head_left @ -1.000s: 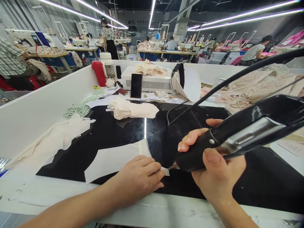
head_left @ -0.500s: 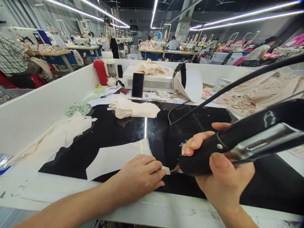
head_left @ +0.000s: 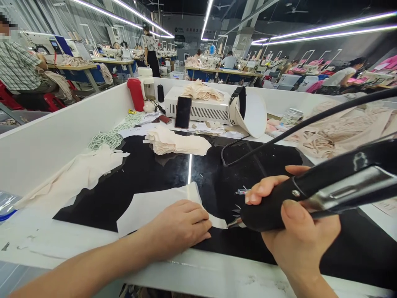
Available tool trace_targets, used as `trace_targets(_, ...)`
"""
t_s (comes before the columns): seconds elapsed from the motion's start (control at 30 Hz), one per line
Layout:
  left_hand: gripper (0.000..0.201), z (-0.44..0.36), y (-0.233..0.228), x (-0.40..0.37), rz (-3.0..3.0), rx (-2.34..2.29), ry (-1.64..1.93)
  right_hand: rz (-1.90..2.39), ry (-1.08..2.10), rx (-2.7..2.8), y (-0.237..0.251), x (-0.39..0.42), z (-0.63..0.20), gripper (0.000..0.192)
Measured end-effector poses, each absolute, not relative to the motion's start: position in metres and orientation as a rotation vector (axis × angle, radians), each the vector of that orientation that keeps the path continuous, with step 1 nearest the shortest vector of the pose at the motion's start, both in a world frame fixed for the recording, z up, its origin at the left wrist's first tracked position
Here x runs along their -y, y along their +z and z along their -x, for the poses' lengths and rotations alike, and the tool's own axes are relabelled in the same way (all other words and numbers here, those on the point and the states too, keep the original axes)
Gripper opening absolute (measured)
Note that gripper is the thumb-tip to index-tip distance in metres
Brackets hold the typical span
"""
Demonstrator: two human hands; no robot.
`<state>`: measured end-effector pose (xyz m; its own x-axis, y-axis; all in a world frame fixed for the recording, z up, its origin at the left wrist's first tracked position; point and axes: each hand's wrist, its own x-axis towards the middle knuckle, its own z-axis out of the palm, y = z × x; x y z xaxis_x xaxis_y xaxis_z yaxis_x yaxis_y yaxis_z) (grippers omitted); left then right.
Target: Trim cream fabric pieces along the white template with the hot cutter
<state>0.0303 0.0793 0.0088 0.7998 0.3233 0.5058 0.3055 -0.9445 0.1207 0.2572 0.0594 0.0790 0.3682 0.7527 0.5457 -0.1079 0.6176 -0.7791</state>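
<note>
from where i stand, the worker's left hand point(head_left: 184, 225) lies palm down on a white cloth piece point(head_left: 155, 207), its fingers close together; whether the thumb pinches the cloth underneath, i cannot tell. the piece is spread on a black mat point(head_left: 93, 207) near the front edge of the white bench point(head_left: 37, 242), and its narrow end pokes out past the fingertips toward the right. the right hand point(head_left: 299, 242) is wrapped around a black hand tool point(head_left: 269, 213) with a silver lever, thumb on the near side, fingers round the far side. the tool's metal tip point(head_left: 237, 223) sits right at that narrow end; i can't make out whether they touch. a pen-like thing point(head_left: 242, 192) lies just beyond the right fingers. further back on the mat is a stack of cream pieces point(head_left: 176, 142), with loose cream cloth point(head_left: 80, 176) to the left and a tangle of pale green cord point(head_left: 107, 140) behind it. a dark phone point(head_left: 183, 112) leans against a white vented box point(head_left: 204, 111), next to a white visor point(head_left: 256, 114).
</note>
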Motion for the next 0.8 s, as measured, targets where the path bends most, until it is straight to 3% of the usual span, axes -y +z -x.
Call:
trace_targets(0.33,0.026,-0.039,0.011,-0.078,-2.966,-0.528,0.689,0.756,0.627,0.947,0.097,-0.062,-0.253,0.049)
trace_targets(0.53,0.02,-0.044,0.012,-0.077,-2.982,-0.509,0.742,0.706,0.636,0.967,0.097,-0.074,-0.239,0.044)
trace_targets(0.8,0.027,-0.051,0.012,-0.071,-2.984,-0.518,0.796,0.71,0.644,1.01,0.093,-0.072,-0.24,0.046)
